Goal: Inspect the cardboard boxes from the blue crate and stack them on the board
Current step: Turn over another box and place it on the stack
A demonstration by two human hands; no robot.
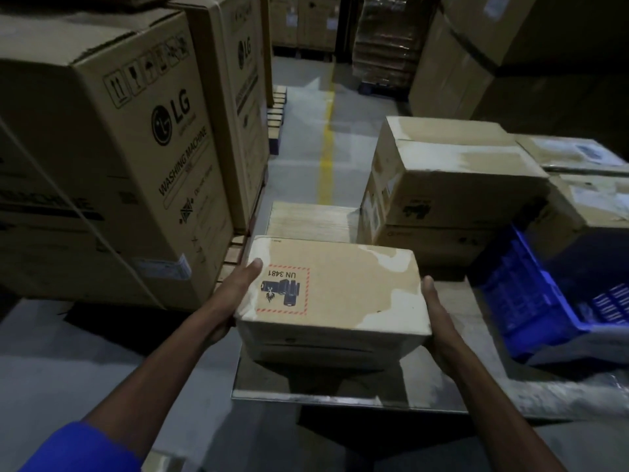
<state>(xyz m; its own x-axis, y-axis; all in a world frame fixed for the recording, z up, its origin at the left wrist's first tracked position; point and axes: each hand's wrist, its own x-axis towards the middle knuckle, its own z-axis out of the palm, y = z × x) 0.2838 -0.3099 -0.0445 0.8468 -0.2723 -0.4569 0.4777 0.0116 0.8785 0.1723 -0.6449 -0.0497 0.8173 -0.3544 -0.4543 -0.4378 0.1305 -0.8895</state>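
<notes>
A brown cardboard box (340, 291) with a red-dashed "UN 3481" battery label on top is held between both hands above a grey metal table (456, 376). My left hand (235, 294) grips its left side, thumb on the top edge. My right hand (434, 311) presses on its right side. Beyond it lies the pale wooden board (306, 221), with stacked cardboard boxes (452, 185) on its right part. The blue crate (544, 301) sits tilted at the right, its inside in shadow.
Large LG washing machine cartons (112, 172) stand on a pallet close on the left. More taped boxes (585, 185) sit behind the crate. A grey floor aisle with a yellow line (326, 158) runs ahead toward wrapped pallets (384, 46).
</notes>
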